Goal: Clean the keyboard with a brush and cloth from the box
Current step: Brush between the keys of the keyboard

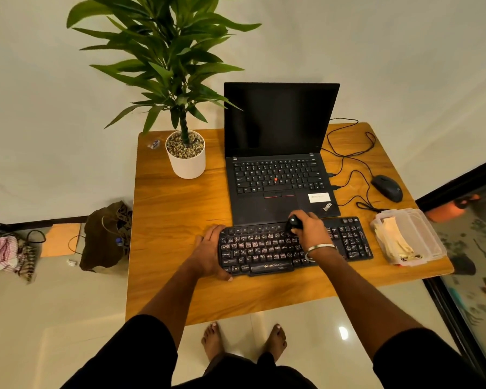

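A black keyboard (267,248) lies near the front edge of the wooden table (174,214). My left hand (211,252) rests flat against the keyboard's left end, fingers wrapped along its edge. My right hand (310,228) is over the upper middle rows, closed around a small black brush (292,223) whose head touches the keys. At the table's right front corner stands a clear plastic box (421,237) with a pale cloth (392,240) inside.
An open black laptop (278,164) stands just behind the keyboard. A black mouse (387,188) and its cables lie at the right rear. A white potted plant (185,155) stands at the left rear. A dark bag (104,237) sits on the floor to the left.
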